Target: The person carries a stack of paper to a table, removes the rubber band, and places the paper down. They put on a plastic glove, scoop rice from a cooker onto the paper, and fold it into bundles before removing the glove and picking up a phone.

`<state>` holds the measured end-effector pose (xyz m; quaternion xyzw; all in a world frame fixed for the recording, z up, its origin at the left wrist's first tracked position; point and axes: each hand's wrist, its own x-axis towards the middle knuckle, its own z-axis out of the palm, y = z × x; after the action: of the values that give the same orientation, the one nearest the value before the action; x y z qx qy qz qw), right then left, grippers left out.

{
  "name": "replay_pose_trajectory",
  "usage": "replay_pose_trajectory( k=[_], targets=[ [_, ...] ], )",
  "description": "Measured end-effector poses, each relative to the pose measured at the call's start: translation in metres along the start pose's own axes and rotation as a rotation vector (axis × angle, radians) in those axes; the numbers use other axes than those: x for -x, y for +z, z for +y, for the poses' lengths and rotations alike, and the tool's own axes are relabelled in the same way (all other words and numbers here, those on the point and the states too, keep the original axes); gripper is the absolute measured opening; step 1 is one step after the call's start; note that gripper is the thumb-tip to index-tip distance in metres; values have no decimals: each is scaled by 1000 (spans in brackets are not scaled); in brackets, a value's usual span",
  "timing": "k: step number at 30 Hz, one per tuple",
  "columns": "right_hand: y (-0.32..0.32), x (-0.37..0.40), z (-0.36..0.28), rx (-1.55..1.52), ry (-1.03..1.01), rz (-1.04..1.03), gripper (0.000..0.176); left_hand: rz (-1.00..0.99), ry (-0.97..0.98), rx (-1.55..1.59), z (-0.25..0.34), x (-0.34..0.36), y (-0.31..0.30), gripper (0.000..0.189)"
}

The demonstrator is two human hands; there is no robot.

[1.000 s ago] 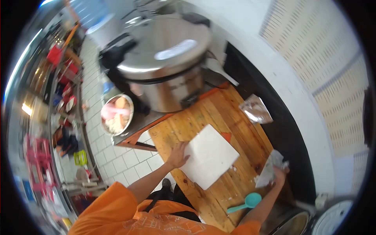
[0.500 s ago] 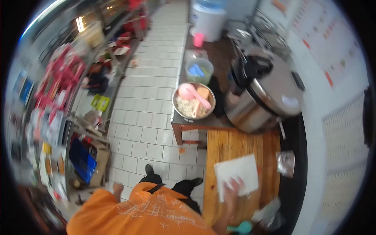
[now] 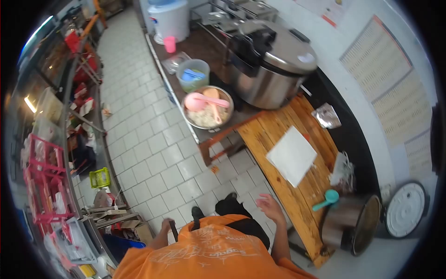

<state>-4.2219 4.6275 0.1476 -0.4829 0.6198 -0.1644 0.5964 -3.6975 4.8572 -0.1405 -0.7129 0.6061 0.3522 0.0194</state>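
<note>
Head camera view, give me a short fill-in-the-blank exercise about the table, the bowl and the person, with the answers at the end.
The white paper lies on a table made of ____.
The ladle in the metal bowl is coloured ____.
The hand nearer that table is the person's ____ one.
The person's shirt is ____.
Missing words: wood; pink; right; orange.

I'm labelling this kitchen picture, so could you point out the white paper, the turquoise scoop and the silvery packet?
White paper [image 3: 291,156]: head view, middle of the sheet.
Turquoise scoop [image 3: 330,197]: head view, on its bowl.
Silvery packet [image 3: 326,116]: head view, middle of its shiny face.
</note>
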Motion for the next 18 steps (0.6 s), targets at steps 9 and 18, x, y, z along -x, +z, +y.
replay_pose_trajectory(
  k=[9, 18],
  targets=[
    [-4, -78, 13, 40, 60, 115, 42, 605, -228, 483, 95, -188, -278, 35],
    [58, -117, 152, 135, 215, 240, 29, 988, 91, 465, 128, -477, -649, 58]
  ],
)
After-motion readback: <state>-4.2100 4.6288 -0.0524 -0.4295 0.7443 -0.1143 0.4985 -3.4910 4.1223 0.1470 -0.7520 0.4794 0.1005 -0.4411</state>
